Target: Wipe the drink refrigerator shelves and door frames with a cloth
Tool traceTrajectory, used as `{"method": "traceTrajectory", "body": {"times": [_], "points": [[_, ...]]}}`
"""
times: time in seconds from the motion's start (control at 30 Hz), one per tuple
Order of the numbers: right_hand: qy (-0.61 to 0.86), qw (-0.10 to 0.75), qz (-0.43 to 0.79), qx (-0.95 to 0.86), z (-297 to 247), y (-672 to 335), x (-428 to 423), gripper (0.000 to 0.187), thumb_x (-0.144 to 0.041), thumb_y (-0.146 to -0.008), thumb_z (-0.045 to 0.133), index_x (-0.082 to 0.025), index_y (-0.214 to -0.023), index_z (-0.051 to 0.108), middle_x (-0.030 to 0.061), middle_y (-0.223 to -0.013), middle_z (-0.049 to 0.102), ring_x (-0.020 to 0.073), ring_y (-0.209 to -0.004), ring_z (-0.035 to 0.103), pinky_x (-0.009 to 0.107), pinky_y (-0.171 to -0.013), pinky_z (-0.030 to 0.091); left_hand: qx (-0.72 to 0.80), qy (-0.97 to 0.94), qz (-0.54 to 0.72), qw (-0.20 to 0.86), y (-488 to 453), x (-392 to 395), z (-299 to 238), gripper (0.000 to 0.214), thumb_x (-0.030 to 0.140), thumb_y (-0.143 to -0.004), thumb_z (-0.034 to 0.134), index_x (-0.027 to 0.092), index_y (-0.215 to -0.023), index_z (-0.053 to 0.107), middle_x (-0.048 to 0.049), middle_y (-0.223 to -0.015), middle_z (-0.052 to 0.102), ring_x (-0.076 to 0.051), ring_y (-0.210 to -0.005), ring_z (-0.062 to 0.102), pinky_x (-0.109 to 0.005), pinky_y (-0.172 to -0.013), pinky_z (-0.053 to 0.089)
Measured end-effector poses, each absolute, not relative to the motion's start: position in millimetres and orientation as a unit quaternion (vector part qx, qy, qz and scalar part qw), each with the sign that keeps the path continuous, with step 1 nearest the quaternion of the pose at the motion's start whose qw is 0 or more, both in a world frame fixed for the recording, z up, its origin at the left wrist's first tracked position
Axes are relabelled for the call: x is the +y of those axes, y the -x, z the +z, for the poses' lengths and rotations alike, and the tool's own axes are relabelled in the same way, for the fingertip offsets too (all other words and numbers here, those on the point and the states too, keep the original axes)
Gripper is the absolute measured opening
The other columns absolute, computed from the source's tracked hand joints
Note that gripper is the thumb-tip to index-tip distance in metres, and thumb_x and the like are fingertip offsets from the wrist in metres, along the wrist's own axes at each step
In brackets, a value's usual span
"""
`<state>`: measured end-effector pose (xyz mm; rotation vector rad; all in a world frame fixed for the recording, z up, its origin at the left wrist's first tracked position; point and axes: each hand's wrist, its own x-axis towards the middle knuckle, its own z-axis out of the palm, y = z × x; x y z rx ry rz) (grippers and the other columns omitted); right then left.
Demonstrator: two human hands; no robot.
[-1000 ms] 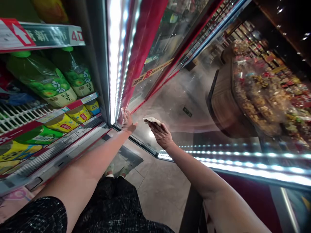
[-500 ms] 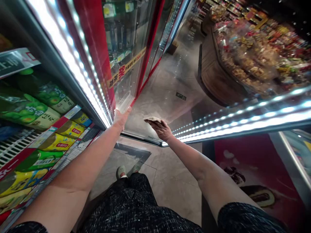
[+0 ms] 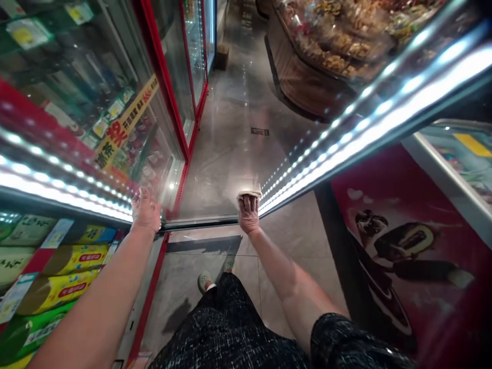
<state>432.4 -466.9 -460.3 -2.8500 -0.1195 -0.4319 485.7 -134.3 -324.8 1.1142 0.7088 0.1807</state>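
A glass door (image 3: pixel 215 219) with a dark lower frame stands in front of me, bordered by bright LED strips on both sides. My left hand (image 3: pixel 146 212) is at its lower left, beside the left light strip, with the fingers curled at the frame; blur softens their outline. Under my right hand (image 3: pixel 249 212) a folded pale cloth (image 3: pixel 249 193) lies against the glass near the lower right corner. The fingers press and hold the cloth, close to the right light strip.
Shelves of packaged drinks (image 3: pixel 73 261) are close on my left. A red-framed cooler (image 3: pixel 186 154) is seen through the glass, with a curved wooden display stand (image 3: pixel 303 87) of wrapped goods beyond. A red freezer (image 3: pixel 384 205) stands at right. My feet are on the tiled floor (image 3: pixel 284 287).
My view has swung right, and the left light strip now lies flatter. My right hand with the cloth has turned more upright, close to the right strip. The left hand appears further left and lower.
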Motion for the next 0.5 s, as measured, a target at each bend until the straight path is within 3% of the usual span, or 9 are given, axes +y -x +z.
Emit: {"method": "traceTrajectory", "body": {"times": [0.1, 0.17, 0.23, 0.4, 0.5], "points": [[0.92, 0.275, -0.235, 0.151, -473, -439, -435, 0.069, -0.026, -0.1, 0.04, -0.011, -0.165, 0.02, 0.0255, -0.17, 0.02, 0.0362, -0.161, 0.011, 0.069, -0.124, 0.024, 0.351, -0.537, 0.061, 0.765, -483, -145, -313, 0.078, 0.067, -0.095, 0.052, 0.034, -0.158, 0.019, -0.0081, -0.174, 0.012, -0.024, -0.158, 0.025, -0.049, -0.125, 0.032], [0.87, 0.335, -0.274, 0.237, -467, -448, -425, 0.076, -0.03, -0.104, 0.032, -0.011, -0.166, -0.008, 0.0268, -0.172, 0.009, 0.0341, -0.162, 0.005, 0.069, -0.123, 0.025, 0.362, -0.553, 0.043, 0.749, -482, -151, -306, 0.078, 0.071, -0.096, 0.044, 0.035, -0.16, 0.018, -0.0078, -0.175, 0.006, -0.025, -0.158, 0.026, -0.048, -0.124, 0.035], [0.843, 0.361, -0.29, 0.274, -454, -455, -426, 0.076, -0.031, -0.105, 0.025, -0.011, -0.162, -0.023, 0.0274, -0.172, 0.003, 0.0328, -0.163, 0.0, 0.069, -0.124, 0.025, 0.373, -0.569, 0.023, 0.732, -481, -155, -301, 0.079, 0.074, -0.096, 0.035, 0.035, -0.161, 0.015, -0.0081, -0.175, 0.003, -0.026, -0.158, 0.027, -0.047, -0.123, 0.037], [0.82, 0.402, -0.324, 0.249, -423, -459, -439, 0.073, -0.037, -0.106, 0.028, -0.011, -0.166, -0.006, 0.0233, -0.174, -0.001, 0.0323, -0.162, -0.004, 0.063, -0.126, 0.024, 0.4, -0.599, -0.018, 0.693, -483, -161, -296, 0.095, 0.085, -0.09, 0.027, 0.035, -0.164, -0.004, -0.0097, -0.174, -0.004, -0.027, -0.16, 0.02, -0.038, -0.119, 0.042], [0.798, 0.42, -0.35, 0.253, -423, -462, -448, 0.075, -0.036, -0.107, 0.028, -0.013, -0.166, -0.011, 0.025, -0.173, 0.004, 0.0314, -0.163, -0.001, 0.066, -0.125, 0.023, 0.398, -0.612, -0.031, 0.683, -483, -165, -295, 0.098, 0.087, -0.089, 0.02, 0.031, -0.164, -0.009, -0.0134, -0.174, -0.003, -0.027, -0.16, 0.02, -0.037, -0.117, 0.045]]}}
